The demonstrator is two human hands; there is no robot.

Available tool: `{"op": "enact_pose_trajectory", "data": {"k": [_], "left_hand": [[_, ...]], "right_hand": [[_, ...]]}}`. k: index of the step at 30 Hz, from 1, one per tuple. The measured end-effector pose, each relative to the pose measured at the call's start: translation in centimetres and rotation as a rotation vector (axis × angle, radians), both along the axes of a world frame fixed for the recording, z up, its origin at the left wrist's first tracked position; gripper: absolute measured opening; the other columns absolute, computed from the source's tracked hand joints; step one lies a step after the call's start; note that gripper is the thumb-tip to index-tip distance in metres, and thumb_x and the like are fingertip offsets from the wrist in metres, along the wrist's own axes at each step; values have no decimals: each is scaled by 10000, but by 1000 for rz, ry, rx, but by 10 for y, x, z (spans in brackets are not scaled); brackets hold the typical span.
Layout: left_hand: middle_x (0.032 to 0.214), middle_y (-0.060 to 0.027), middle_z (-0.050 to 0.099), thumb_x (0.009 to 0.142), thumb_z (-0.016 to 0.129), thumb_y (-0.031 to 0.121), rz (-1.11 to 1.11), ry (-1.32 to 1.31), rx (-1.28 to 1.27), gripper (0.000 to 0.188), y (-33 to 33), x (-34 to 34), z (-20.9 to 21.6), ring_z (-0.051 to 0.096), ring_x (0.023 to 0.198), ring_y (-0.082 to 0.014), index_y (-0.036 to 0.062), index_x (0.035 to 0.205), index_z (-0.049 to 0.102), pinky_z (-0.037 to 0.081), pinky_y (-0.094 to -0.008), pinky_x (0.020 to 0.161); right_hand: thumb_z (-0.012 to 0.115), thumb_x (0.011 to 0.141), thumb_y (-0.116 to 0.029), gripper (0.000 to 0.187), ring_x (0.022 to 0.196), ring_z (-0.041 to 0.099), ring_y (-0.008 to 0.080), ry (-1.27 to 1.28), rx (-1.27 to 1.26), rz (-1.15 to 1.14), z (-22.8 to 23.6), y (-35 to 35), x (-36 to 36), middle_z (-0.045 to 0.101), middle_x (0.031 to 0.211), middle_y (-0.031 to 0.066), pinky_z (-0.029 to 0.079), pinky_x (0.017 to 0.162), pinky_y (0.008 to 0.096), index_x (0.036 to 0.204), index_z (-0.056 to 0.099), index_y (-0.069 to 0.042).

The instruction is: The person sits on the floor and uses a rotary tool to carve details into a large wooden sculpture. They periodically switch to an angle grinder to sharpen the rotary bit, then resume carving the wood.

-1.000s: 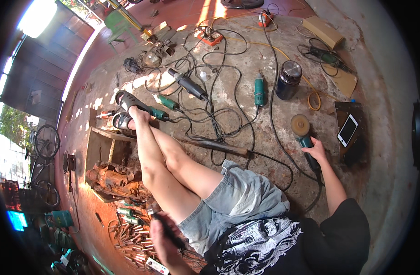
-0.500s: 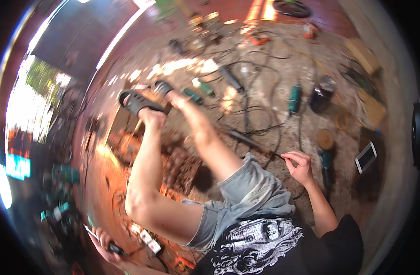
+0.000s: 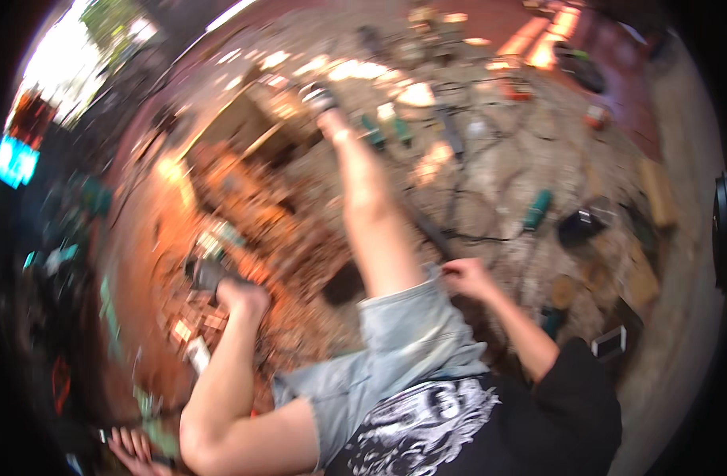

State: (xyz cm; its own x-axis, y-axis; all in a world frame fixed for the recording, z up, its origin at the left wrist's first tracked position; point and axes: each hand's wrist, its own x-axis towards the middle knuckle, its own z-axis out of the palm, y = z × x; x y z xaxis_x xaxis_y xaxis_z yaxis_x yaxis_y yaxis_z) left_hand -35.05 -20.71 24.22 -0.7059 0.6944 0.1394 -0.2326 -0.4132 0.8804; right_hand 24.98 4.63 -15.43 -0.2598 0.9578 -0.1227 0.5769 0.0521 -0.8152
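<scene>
At the lower left edge, my left hand (image 3: 137,454) is closed around a slim tool with a dark handle (image 3: 163,460) and a shiny metal end; its exact kind is not clear. My right hand (image 3: 468,278) is beside my right thigh, fingers bent together and blurred. Its fingertips meet the near end of a long dark rod-like tool (image 3: 428,228) on the ground, and I cannot make out what they pinch. Between my legs and to the left lies a reddish-brown carved wooden piece (image 3: 248,198), with chips around it.
Green-bodied power tools (image 3: 538,210) and black cords lie on the dirt floor to the right. Near them are a dark jar (image 3: 579,228), a white phone (image 3: 609,343) and wooden blocks (image 3: 655,194). A white power strip (image 3: 197,355) is by my left foot.
My view has turned, shifting the scene. My left foot has come back from the far side to the wood chips nearby. My right hand has moved closer to my thigh.
</scene>
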Motion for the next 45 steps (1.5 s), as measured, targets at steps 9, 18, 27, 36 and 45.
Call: {"op": "enact_pose_trajectory", "data": {"k": [9, 18, 27, 36, 45], "left_hand": [[701, 9, 490, 1090, 549, 371, 22, -129, -3, 362, -25, -61, -26, 347, 507, -67, 104, 846, 566, 279, -199, 457], [701, 14, 477, 1098, 522, 380, -75, -250, -236, 316, 102, -69, -99, 420, 539, -96, 114, 936, 569, 374, -244, 495], [696, 30, 455, 1104, 507, 367, -101, -384, -560, 276, 219, -69, -193, 415, 555, -86, 123, 989, 561, 357, -244, 495], [702, 28, 443, 1104, 500, 374, 30, -819, -735, 234, 178, -75, -294, 418, 572, -110, 152, 1063, 565, 345, -261, 512], [759, 11, 453, 1107, 473, 412, 229, -885, -741, 280, 185, -101, -330, 439, 680, -134, 150, 1052, 554, 369, -287, 601]], "right_hand": [[737, 831, -324, 366, 976, 726, 390, -181, -177, 342, -38, -34, -19, 755, 1071, 186, 570, 876, 460, 1138, 763, -125], [749, 857, -189, 385, 986, 735, 351, -93, -272, 323, -35, -50, 12, 751, 1078, 220, 565, 866, 422, 1205, 720, -25], [704, 878, -102, 395, 1067, 712, 341, -38, -139, 304, 227, 91, -61, 727, 1149, 235, 539, 927, 406, 1254, 686, 17], [659, 899, -14, 411, 1147, 690, 332, 39, -281, 507, 297, 200, -282, 704, 1220, 251, 514, 988, 389, 1304, 652, 59], [664, 894, 11, 416, 1086, 700, 295, -48, -387, 493, 261, 264, -273, 719, 1168, 227, 525, 946, 366, 1308, 658, 47]]}}
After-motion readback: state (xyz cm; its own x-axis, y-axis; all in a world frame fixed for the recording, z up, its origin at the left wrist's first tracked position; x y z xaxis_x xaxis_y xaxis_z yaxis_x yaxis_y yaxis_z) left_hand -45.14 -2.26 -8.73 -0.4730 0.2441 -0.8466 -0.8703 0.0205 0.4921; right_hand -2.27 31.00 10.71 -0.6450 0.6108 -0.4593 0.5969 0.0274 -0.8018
